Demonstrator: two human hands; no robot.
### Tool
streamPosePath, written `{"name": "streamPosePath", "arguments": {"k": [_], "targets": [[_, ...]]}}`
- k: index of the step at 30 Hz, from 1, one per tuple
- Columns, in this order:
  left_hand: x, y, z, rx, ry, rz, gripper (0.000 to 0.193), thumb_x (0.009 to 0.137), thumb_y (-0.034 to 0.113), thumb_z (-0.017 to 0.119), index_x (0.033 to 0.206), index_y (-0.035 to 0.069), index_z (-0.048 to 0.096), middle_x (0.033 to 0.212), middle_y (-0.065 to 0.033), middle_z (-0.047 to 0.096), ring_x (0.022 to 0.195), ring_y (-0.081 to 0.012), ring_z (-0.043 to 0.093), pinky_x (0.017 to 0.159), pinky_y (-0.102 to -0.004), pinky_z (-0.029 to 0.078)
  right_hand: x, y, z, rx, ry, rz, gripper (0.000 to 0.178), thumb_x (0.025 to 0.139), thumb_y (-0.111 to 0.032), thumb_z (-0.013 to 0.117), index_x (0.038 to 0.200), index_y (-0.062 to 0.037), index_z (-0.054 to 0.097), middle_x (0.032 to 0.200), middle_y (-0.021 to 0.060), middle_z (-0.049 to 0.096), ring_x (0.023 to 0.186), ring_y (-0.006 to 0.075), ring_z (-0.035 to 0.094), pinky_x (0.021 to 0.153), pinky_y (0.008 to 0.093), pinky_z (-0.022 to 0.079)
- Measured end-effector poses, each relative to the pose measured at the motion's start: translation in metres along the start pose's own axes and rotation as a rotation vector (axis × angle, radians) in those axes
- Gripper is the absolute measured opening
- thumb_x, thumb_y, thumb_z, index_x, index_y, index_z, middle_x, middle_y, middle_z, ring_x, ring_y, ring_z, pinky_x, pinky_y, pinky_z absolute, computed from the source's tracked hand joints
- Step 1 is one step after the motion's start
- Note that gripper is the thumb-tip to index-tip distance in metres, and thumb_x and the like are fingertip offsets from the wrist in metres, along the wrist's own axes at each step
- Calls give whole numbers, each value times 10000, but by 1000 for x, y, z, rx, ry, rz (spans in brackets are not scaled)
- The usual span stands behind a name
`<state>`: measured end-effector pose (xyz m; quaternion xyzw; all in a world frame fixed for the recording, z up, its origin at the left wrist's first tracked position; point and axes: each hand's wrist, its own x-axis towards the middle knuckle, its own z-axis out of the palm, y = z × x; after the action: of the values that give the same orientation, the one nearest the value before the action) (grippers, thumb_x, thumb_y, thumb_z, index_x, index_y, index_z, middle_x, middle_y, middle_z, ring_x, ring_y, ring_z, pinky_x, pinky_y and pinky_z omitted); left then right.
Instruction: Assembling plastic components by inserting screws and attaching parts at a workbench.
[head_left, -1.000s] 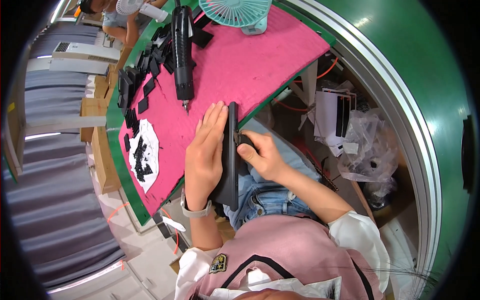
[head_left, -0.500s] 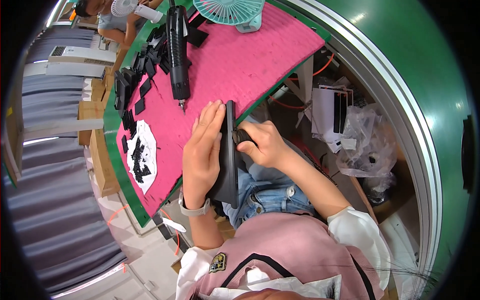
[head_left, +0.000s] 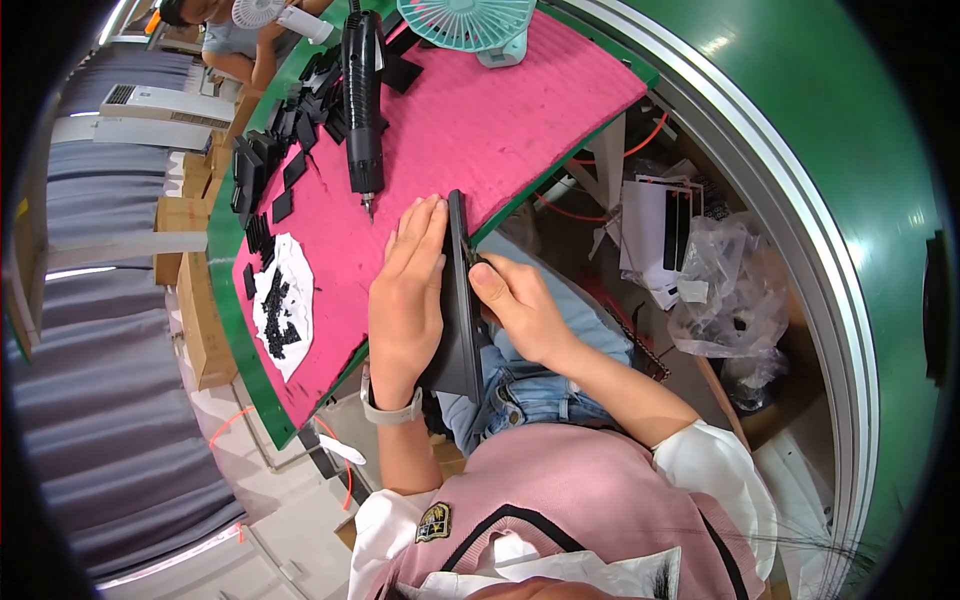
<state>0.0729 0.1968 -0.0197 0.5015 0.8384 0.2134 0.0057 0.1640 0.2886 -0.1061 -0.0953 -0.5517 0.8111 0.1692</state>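
Observation:
A flat black panel (head_left: pixel 455 340) stands on edge at the near edge of the pink mat, tilted slightly. My left hand (head_left: pixel 405 290) steadies it, the long fingers straight and close together against its left face. My right hand (head_left: pixel 520 305) is closed at the panel's right side, thumb on top, around a small dark hand tool (head_left: pixel 474 260). Only a bit of that tool shows by the panel's edge; its exact kind is hidden by the fingers. Beyond my left fingertips lies a black electric screwdriver (head_left: pixel 362 120), its bit pointing toward me.
On the pink mat (head_left: pixel 480 130) are a pile of black plastic pieces (head_left: pixel 300 120), a white cloth (head_left: pixel 290 335) with small black parts and a teal fan (head_left: pixel 470 25). Clear plastic bags (head_left: pixel 735 290) lie below at right. Another person (head_left: pixel 235 45) sits at far left.
The panel has shifted slightly up and left. My right hand has turned, its thumb now lying nearer the panel's edge and covering more of the tool.

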Motion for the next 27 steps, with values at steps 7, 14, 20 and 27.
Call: {"name": "streamPosePath", "arguments": {"k": [7,14,20,27], "targets": [[1,-3,0,-20,-23,51,491,821,-74,473,1306,-5,475,1333,-205,468,1274,-347,417,1077,-414,295,21,29,-21,-587,50,-579,467,936,-428,458,968,34,516,676,200,581,626,402,581,513,451,431],[1,-3,-3,-45,-17,77,494,804,-95,485,1289,-3,492,1316,-186,491,1263,-342,433,1073,-412,311,15,30,-6,-511,102,-561,451,945,-419,441,958,25,524,657,202,565,617,418,575,523,455,429],[1,-2,0,-60,-3,43,468,815,-91,478,1277,-15,494,1312,-202,487,1262,-347,431,1074,-410,314,-4,1,12,-197,150,-93,505,970,-450,388,907,34,519,615,231,535,625,447,554,536,465,385],[0,-1,1,-22,20,22,398,875,-40,436,1266,-9,510,1315,-173,510,1280,-319,429,1057,-371,341,-2,-2,0,-342,100,-117,476,969,-419,399,948,42,518,607,224,537,624,433,560,556,489,392]]}}
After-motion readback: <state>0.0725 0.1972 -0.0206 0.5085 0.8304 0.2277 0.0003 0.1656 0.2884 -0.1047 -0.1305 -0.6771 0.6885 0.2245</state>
